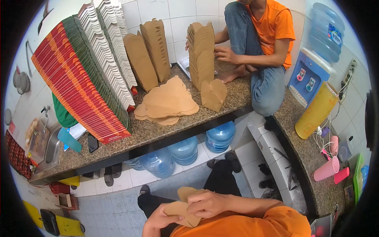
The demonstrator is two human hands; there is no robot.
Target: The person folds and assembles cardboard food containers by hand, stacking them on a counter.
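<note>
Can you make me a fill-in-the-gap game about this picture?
1. Both hands, left hand and right hand, hold a piece of brown ____.
2. The flat brown sheets lie on the stone ____.
3. Under the counter stand big blue water ____.

Missing words: cardboard; counter; bottles

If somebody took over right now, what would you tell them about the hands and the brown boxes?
Left hand and right hand both grip one brown carton blank, partly folded, close to the body. Flat blanks lie piled on the counter. One folded box stands beside them, next to a tall nested stack that a second person's hand touches. Done: many boxes. Left: the flat pile.
</note>
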